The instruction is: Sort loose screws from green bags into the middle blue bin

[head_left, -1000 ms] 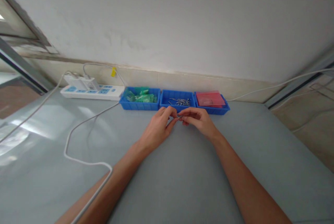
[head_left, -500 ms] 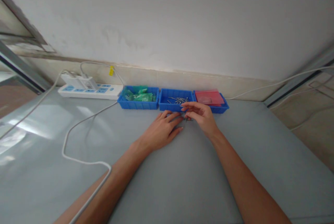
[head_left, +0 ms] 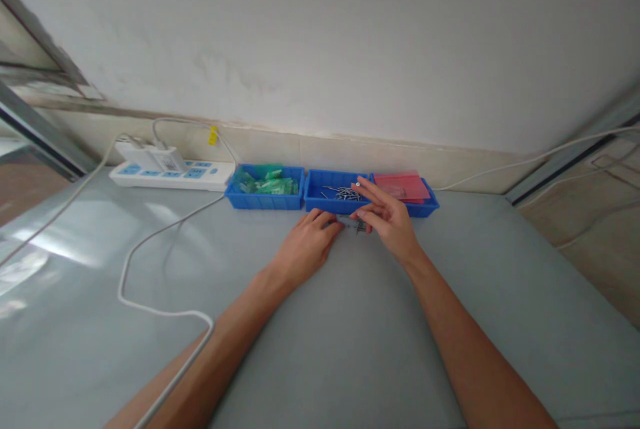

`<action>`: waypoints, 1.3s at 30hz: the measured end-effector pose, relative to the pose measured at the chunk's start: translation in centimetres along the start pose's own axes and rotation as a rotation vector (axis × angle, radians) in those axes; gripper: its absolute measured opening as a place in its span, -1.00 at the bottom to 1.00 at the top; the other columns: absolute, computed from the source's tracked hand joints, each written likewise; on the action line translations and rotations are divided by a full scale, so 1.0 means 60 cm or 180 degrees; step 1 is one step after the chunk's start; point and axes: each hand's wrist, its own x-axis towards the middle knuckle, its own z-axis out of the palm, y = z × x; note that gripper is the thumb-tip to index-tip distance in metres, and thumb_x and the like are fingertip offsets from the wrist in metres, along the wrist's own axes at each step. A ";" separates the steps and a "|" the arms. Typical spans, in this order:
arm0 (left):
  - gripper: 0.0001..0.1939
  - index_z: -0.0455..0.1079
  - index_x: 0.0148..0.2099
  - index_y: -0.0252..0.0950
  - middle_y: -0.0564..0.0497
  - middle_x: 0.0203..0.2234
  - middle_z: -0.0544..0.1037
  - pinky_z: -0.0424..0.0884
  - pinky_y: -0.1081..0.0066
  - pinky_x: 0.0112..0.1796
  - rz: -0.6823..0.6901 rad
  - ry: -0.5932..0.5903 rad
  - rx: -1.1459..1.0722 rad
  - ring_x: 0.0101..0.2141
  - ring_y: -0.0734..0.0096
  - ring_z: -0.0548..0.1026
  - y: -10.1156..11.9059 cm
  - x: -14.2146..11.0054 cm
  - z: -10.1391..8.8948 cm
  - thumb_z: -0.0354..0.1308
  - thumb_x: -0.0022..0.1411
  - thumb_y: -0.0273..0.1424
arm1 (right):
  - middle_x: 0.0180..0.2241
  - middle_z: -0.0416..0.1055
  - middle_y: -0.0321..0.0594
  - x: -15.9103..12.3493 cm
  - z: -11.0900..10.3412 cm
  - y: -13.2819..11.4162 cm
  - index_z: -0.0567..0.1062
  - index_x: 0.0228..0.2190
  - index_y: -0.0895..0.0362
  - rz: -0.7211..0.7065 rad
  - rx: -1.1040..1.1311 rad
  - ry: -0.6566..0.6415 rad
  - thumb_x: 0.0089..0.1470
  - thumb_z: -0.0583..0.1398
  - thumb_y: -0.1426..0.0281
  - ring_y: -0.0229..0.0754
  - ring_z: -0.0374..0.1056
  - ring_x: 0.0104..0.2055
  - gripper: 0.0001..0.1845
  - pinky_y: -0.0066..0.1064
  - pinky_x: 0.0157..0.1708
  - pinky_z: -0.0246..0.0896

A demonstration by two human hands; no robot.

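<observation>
Just in front of the middle blue bin (head_left: 320, 204), my left hand (head_left: 307, 242) rests low over the table with its fingers bent together. Its fingertips meet the left end of a small grey piece (head_left: 346, 221), whose kind I cannot make out. My right hand (head_left: 387, 219) is on the other side, thumb and fingers closed around a few thin metal screws (head_left: 360, 227) that poke out below. A small, shiny round spot, like a screw head, shows at its raised fingertip. Loose screws (head_left: 345, 193) lie in the middle bin behind the hands.
The left blue bin (head_left: 265, 202) contains green plastic packets (head_left: 273, 185). Red plastic sheets (head_left: 400, 185) lie in the right blue bin (head_left: 425, 209). A white power strip (head_left: 173, 175) stands by the wall, and a white cable (head_left: 150, 309) crosses my left forearm.
My hands parted from a shared pinch; my left hand spread flat, then drew its fingers in at the grey piece. My right hand shifted slightly right and raised a finger.
</observation>
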 end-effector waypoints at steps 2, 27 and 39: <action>-0.69 0.52 0.04 -0.30 -0.18 -0.12 0.54 0.46 0.09 0.04 -0.0052 0.0018 -0.0003 -0.06 0.11 0.46 -0.004 0.000 0.000 -0.01 0.42 -0.53 | 0.24 0.39 -0.04 -0.001 0.001 0.000 0.38 0.25 -0.05 -0.0009 -0.0017 -0.0029 0.01 0.24 0.41 -0.18 0.54 -0.28 -0.27 -0.51 -0.60 0.29; -0.78 0.30 0.00 -0.21 0.06 -0.26 0.57 0.53 0.46 -0.24 -0.0486 0.1379 -0.1222 -0.32 0.45 0.59 0.006 0.006 -0.016 0.17 0.33 -0.47 | -0.34 0.60 -0.20 -0.002 0.005 0.021 0.63 -0.20 0.10 -0.0130 -0.0557 -0.0446 0.00 0.23 0.44 -0.19 0.48 -0.37 -0.72 -0.35 -0.33 0.36; -0.74 0.24 0.04 -0.19 0.08 -0.31 0.61 0.57 0.45 -0.19 -0.0550 0.1235 -0.1808 -0.31 0.45 0.65 0.010 0.005 -0.019 0.17 0.34 -0.43 | -0.40 0.60 -0.28 0.003 0.003 0.012 0.65 -0.26 0.06 0.0418 0.0680 -0.0556 -0.08 0.35 0.39 -0.26 0.43 -0.45 -0.75 -0.42 -0.43 0.27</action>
